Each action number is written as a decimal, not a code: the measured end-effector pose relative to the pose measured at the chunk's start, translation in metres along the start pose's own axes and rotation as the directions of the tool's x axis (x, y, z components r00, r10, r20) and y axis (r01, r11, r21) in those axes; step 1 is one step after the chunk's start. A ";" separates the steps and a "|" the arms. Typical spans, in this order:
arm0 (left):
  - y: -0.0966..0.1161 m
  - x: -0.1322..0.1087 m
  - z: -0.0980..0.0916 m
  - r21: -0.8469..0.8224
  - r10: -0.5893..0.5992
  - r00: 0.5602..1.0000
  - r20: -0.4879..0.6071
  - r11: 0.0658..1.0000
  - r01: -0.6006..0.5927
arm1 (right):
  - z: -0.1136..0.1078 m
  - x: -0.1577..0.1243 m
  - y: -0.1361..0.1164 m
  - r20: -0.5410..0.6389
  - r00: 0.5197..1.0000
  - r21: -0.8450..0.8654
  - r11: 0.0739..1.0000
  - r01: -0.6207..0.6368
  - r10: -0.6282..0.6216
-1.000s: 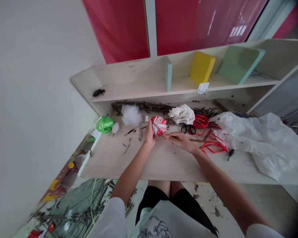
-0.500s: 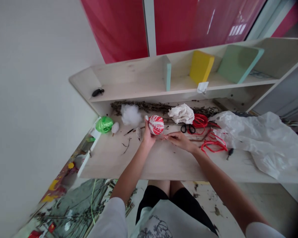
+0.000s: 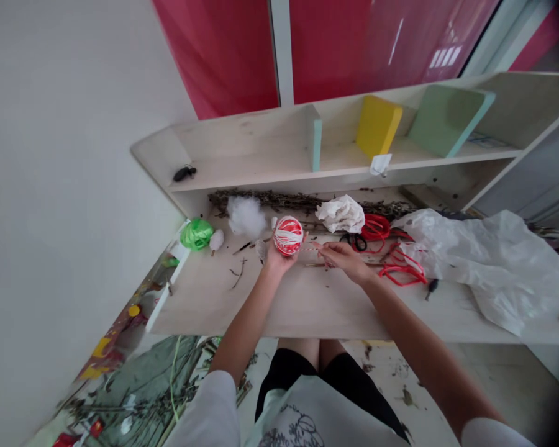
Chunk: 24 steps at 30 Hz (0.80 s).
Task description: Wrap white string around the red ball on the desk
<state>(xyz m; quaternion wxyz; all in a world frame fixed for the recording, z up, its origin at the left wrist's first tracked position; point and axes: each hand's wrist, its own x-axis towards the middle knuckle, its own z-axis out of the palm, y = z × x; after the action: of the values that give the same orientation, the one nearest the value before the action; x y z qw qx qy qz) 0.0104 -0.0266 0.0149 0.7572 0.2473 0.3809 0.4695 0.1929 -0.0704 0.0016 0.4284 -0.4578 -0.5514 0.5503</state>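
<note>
No legible text, no readable labels, brands, numbers or signs

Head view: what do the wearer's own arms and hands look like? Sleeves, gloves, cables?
Left hand and right hand show no gloves. Left sleeve and right sleeve are pale, whitish and short, leaving the forearms bare. No watch or cables visible; small rings can't be ruled out.

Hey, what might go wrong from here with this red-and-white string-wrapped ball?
The round, red-and-white string-wrapped ball could slip, since only your left hand supports it. The thin red-and-white strand between it and your right hand might slacken and loosen the wrapping. The loose red ribbon coil beyond that hand might snag the strand.
</note>
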 end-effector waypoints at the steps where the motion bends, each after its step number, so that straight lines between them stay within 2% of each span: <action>1: 0.001 -0.001 0.001 0.009 -0.016 1.000 0.020 1.000 0.016 | -0.001 0.001 0.001 -0.013 1.000 0.053 0.999 -0.009 0.009; 5: 0.002 -0.003 0.009 -0.029 -0.050 0.997 0.051 0.998 0.052 | -0.005 0.002 0.001 -0.034 0.998 0.235 0.971 -0.036 0.045; 7: 0.002 -0.004 0.013 -0.025 -0.016 0.997 0.070 1.000 0.018 | -0.007 0.002 0.000 -0.033 0.996 0.302 0.950 -0.075 0.089; 10: 0.000 -0.005 0.017 0.074 0.048 0.992 0.119 0.996 -0.057 | -0.008 0.002 -0.001 -0.021 0.986 0.370 0.917 -0.146 0.165; 14: -0.004 -0.007 0.019 0.220 0.068 0.987 0.144 0.970 -0.099 | -0.009 0.004 0.001 0.022 0.979 0.423 0.885 -0.192 0.202; 20: -0.007 -0.005 0.014 0.358 -0.134 0.971 0.198 0.932 0.056 | -0.010 0.006 0.003 0.068 0.984 0.412 0.893 -0.179 0.165; 24: 0.001 -0.011 0.005 0.445 -0.045 0.978 0.204 0.894 -0.052 | -0.012 0.001 -0.002 0.160 0.963 0.447 0.854 -0.266 0.216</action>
<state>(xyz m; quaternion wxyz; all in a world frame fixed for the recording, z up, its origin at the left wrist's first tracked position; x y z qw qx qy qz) 0.0110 -0.0364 0.0227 0.7148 0.4635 0.3965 0.3421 0.2044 -0.0662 0.0043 0.4236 -0.3780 -0.3634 0.7386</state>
